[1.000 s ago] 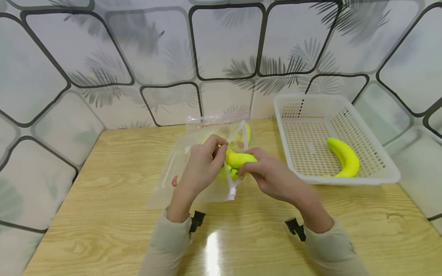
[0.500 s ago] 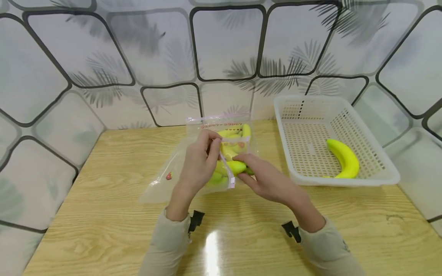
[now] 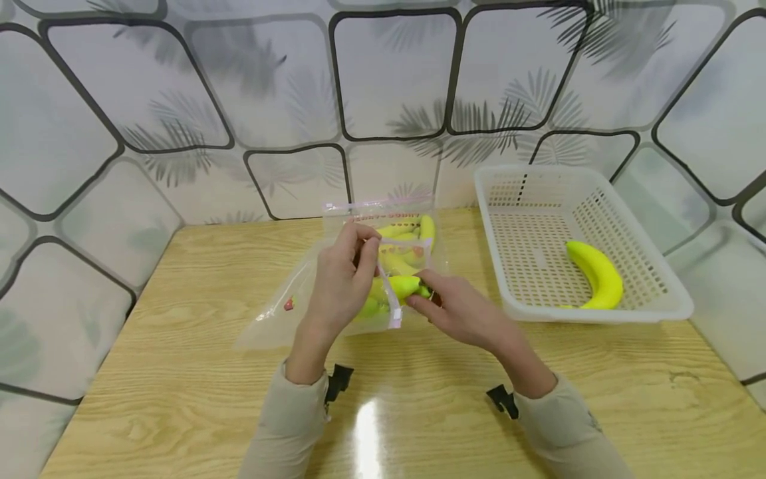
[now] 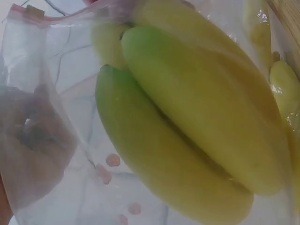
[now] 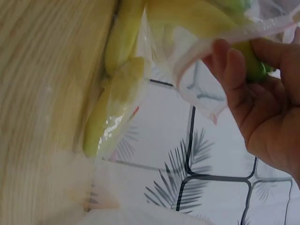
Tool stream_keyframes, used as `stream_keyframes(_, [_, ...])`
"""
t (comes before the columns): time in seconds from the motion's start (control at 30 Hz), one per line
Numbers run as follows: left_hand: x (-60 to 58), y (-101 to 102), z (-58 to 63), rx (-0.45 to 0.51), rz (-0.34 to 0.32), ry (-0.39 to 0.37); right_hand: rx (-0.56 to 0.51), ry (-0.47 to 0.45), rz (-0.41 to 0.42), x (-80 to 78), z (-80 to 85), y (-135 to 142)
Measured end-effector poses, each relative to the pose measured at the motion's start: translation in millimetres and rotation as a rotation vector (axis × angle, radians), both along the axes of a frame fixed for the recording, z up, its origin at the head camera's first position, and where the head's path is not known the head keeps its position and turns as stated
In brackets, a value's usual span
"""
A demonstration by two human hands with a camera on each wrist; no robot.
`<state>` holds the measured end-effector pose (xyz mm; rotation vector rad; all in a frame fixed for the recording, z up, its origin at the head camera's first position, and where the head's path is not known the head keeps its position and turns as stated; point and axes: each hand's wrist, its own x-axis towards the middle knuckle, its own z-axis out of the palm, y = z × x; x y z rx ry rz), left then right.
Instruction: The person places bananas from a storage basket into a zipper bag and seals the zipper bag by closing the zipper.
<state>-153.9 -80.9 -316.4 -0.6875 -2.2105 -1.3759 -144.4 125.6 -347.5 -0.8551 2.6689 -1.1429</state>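
My left hand (image 3: 344, 279) pinches the upper rim of a clear zip bag (image 3: 287, 322), holding its mouth toward the right. Through the plastic in the left wrist view, yellow-green bananas (image 4: 187, 108) lie side by side. The right hand (image 3: 457, 309) grips a banana (image 3: 401, 288) by its green end at the bag's mouth; the rest of that banana is inside. In the right wrist view the pinkish zip strip (image 5: 199, 49) crosses in front of the fingers. Just behind, a second zip bag (image 3: 383, 207) lies flat with several bananas (image 3: 407, 229) in it.
To the right stands a white perforated plastic basket (image 3: 598, 314), with a yellow banana (image 3: 600, 276) in it. The wooden table (image 3: 197, 372) meets a patterned cloth wall (image 3: 395, 73) at the back and sides.
The right hand has moved the banana down and left into the bag, its grip now at the green end. The left hand has shifted slightly left with the bag's rim.
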Motion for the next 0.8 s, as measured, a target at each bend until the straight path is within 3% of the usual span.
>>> stream_keyframes(0.1, [-0.4,0,-0.2,0.006,0.003,0.016,-0.071,0.149,-0.01,2.4,-3.6,-5])
stream_keyframes(0.23, [-0.1,0,-0.2,-0.003,0.009,-0.013,-0.131,0.482,-0.027,4.3,-9.8,-13])
stream_keyframes(0.33, [0.4,1,-0.8,-0.046,0.01,-0.078,-0.091,0.704,-0.063,2.9,-17.3,-18])
stream_keyframes(0.4, [0.4,3,-1.7,-0.081,0.006,-0.119,-0.031,0.791,-0.075,1.8,-22.3,-19])
stream_keyframes(0.47, [0.2,4,-3.0,-0.108,0.004,-0.143,0.032,0.809,-0.078,1.3,-26.2,-20])
stream_keyframes(0.53, [0.0,4,-4.1,-0.114,0.001,-0.154,0.058,0.709,-0.071,1.7,-27.3,-20])
stream_keyframes(0.73, [-1.1,3,-6.6,-0.103,0.002,-0.141,-0.067,-0.037,-0.099,3.0,-20.2,-22])
stream_keyframes(0.8, [-1.3,3,-6.8,-0.103,0.005,-0.141,-0.093,-0.19,-0.102,2.5,-18.8,-22])
